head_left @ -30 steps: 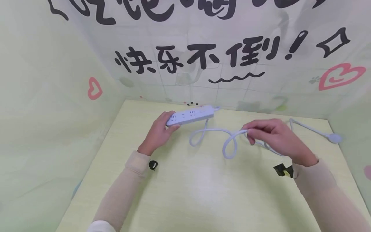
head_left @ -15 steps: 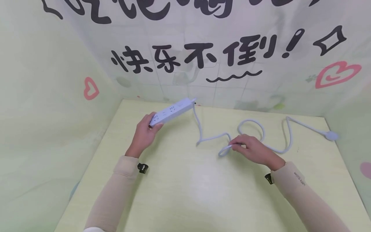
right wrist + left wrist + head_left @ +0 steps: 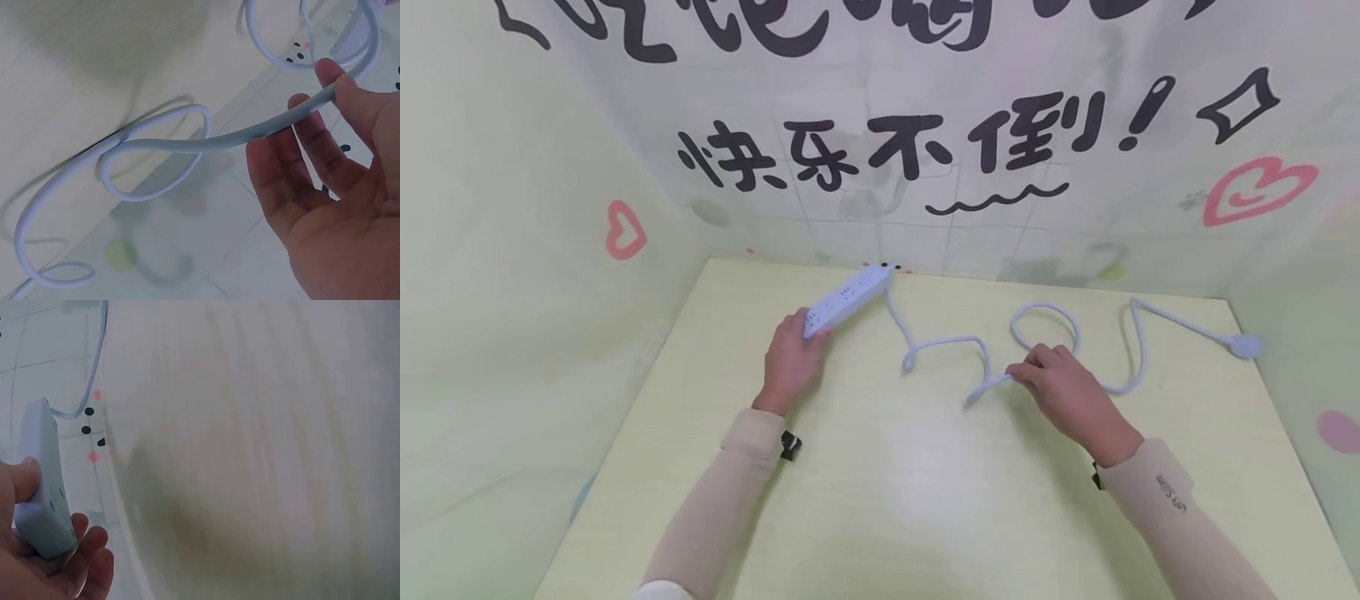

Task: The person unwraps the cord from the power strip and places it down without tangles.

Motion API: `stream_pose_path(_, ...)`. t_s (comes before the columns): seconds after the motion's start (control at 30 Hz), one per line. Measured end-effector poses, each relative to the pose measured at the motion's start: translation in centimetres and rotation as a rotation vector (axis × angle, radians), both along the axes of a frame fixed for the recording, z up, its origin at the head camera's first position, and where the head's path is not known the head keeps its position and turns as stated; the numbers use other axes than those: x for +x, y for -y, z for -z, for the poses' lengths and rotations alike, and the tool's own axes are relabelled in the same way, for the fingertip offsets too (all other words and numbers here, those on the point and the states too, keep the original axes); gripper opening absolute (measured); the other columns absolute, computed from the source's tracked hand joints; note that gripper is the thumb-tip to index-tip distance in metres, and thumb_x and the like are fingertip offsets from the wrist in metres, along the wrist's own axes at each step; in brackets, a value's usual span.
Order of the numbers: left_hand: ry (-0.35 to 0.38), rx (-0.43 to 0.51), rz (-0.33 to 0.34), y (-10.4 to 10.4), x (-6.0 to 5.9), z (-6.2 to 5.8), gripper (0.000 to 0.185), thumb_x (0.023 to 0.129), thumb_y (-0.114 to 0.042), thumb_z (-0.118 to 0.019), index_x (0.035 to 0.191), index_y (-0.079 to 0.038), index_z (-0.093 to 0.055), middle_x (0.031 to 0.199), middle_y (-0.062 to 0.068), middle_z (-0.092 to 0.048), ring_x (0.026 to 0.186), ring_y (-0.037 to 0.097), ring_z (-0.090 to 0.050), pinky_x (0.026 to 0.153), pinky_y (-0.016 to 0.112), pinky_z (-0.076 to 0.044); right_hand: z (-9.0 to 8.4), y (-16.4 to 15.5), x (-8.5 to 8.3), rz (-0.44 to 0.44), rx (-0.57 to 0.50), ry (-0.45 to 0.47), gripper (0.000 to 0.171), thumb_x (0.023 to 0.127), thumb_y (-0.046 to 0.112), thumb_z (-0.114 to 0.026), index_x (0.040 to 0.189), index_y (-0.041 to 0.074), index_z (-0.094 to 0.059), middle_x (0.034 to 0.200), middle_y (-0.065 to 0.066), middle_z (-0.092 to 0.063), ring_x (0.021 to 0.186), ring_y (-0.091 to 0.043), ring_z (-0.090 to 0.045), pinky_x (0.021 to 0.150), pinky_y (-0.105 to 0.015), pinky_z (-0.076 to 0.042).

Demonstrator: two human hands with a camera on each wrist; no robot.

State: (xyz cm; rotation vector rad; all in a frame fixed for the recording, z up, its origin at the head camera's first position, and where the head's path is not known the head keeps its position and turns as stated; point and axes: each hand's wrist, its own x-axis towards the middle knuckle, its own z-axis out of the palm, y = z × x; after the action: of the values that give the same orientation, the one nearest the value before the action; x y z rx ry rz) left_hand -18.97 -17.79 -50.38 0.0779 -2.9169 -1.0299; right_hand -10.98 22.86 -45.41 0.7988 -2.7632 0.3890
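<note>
A white power strip (image 3: pixel 848 298) slants toward the back wall in the head view, its socket face up. My left hand (image 3: pixel 793 363) grips its near end. In the left wrist view the thumb lies on one side of the power strip (image 3: pixel 42 481) and curled fingers (image 3: pixel 94 550) on the other. Its white cord (image 3: pixel 951 340) runs rightward in bends. My right hand (image 3: pixel 1067 396) pinches the cord partway along. The right wrist view shows the cord (image 3: pixel 275 124) between thumb and fingers, with a loop beyond. At the cord's far end is a round plug (image 3: pixel 1245 346).
A pale wood-look table (image 3: pixel 917 492) lies beneath. Printed sheeting (image 3: pixel 880 167) with black characters and hearts rises behind it and at both sides. Small black devices sit at both wrists. A loop of cord lies beyond my right hand.
Over the second, the strip swung to a steeper slant and went left, then slightly back right and lower. My right hand moved left and nearer with the cord, whose bends opened out.
</note>
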Motion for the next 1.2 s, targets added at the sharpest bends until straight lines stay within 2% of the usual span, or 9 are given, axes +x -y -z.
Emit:
stream_pose_path(0.17, -0.013, -0.109, -0.011, -0.6, 0.1, 0.6, 0.062, 0.103, -0.044, -0.056, 0.145, -0.001, -0.046, 0.117, 0.019, -0.06, 0.104, 0.035, -0.056, 0.087, 0.049, -0.048, 0.5, -0.1, 1.5, 0.053, 0.013, 0.069, 0.022, 0.088, -0.001, -0.075, 0.106, 0.01, -0.078, 0.087, -0.004, -0.063, 0.078, -0.02, -0.055, 0.067, -0.031, -0.051)
stream_pose_path(0.27, -0.021, -0.151, -0.01, -0.7, 0.5, 0.5, 0.062, 0.101, -0.041, -0.059, 0.142, 0.004, -0.049, 0.122, 0.025, -0.062, 0.115, 0.04, -0.053, 0.092, 0.053, -0.048, 1.0, -0.1, 2.5, 0.045, -0.003, 0.108, 0.019, 0.087, 0.0, -0.076, 0.104, 0.007, -0.079, 0.084, -0.003, -0.064, 0.076, -0.016, -0.058, 0.068, -0.029, -0.052)
stream_pose_path(0.4, 0.037, -0.216, 0.006, -0.9, 1.1, 0.6, 0.063, 0.101, -0.038, -0.06, 0.144, 0.007, -0.048, 0.135, 0.028, -0.056, 0.129, 0.043, -0.041, 0.101, 0.054, -0.045, 1.8, -0.4, 3.8, 0.02, -0.013, 0.186, 0.017, 0.084, 0.0, -0.079, 0.099, 0.006, -0.08, 0.082, 0.002, -0.063, 0.075, -0.012, -0.06, 0.067, -0.024, -0.053)
stream_pose_path(0.53, 0.09, -0.243, 0.021, -1.1, 1.3, 0.7, 0.064, 0.1, -0.039, -0.061, 0.146, 0.005, -0.049, 0.135, 0.026, -0.05, 0.127, 0.042, -0.038, 0.097, 0.051, -0.045, 2.8, -0.7, 4.8, 0.029, 0.012, 0.215, 0.015, 0.082, 0.002, -0.081, 0.096, 0.008, -0.08, 0.086, 0.003, -0.065, 0.08, -0.013, -0.061, 0.073, -0.026, -0.055)
stream_pose_path(0.67, 0.071, -0.227, 0.036, -1.5, 1.0, 0.5, 0.062, 0.097, -0.036, -0.066, 0.143, 0.004, -0.052, 0.13, 0.024, -0.051, 0.122, 0.04, -0.04, 0.093, 0.049, -0.046, 3.8, -0.7, 5.3, 0.058, -0.003, 0.196, 0.022, 0.081, 0.003, -0.082, 0.102, 0.006, -0.076, 0.095, -0.002, -0.067, 0.089, -0.019, -0.061, 0.079, -0.034, -0.056)
stream_pose_path(0.8, 0.076, -0.219, 0.053, -1.8, 0.7, 0.4, 0.059, 0.093, -0.032, -0.07, 0.139, 0.003, -0.055, 0.127, 0.023, -0.053, 0.12, 0.039, -0.042, 0.093, 0.049, -0.046, 4.3, -0.6, 5.3, 0.083, -0.067, 0.159, 0.047, 0.082, 0.004, -0.081, 0.126, 0.002, -0.065, 0.118, -0.016, -0.067, 0.113, -0.035, -0.062, 0.094, -0.047, -0.056)
stream_pose_path(0.93, 0.092, -0.181, 0.06, -2.1, 0.6, 0.3, 0.058, 0.091, -0.029, -0.072, 0.138, 0.001, -0.055, 0.127, 0.02, -0.054, 0.12, 0.036, -0.042, 0.096, 0.048, -0.046, 4.5, -0.5, 4.6, 0.108, -0.097, 0.064, 0.071, 0.082, 0.004, -0.081, 0.145, -0.002, -0.049, 0.138, -0.026, -0.057, 0.134, -0.047, -0.049, 0.104, -0.064, -0.047)
stream_pose_path(1.03, 0.09, -0.159, 0.071, -2.3, 0.6, 0.3, 0.058, 0.091, -0.028, -0.072, 0.138, 0.001, -0.055, 0.126, 0.019, -0.056, 0.119, 0.035, -0.043, 0.096, 0.047, -0.045, 4.7, -0.3, 3.7, 0.122, -0.124, 0.013, 0.078, 0.083, 0.006, -0.08, 0.149, -0.006, -0.041, 0.144, -0.029, -0.05, 0.14, -0.051, -0.041, 0.107, -0.068, -0.041)
stream_pose_path(1.2, 0.105, -0.148, 0.086, -2.5, 0.6, 0.2, 0.059, 0.091, -0.029, -0.071, 0.138, 0.001, -0.054, 0.127, 0.019, -0.056, 0.117, 0.035, -0.044, 0.096, 0.047, -0.045, 5.2, 0.0, 2.3, 0.124, -0.178, -0.059, 0.082, 0.084, 0.005, -0.077, 0.151, -0.012, -0.032, 0.151, -0.035, -0.04, 0.142, -0.054, -0.035, 0.112, -0.067, -0.034)
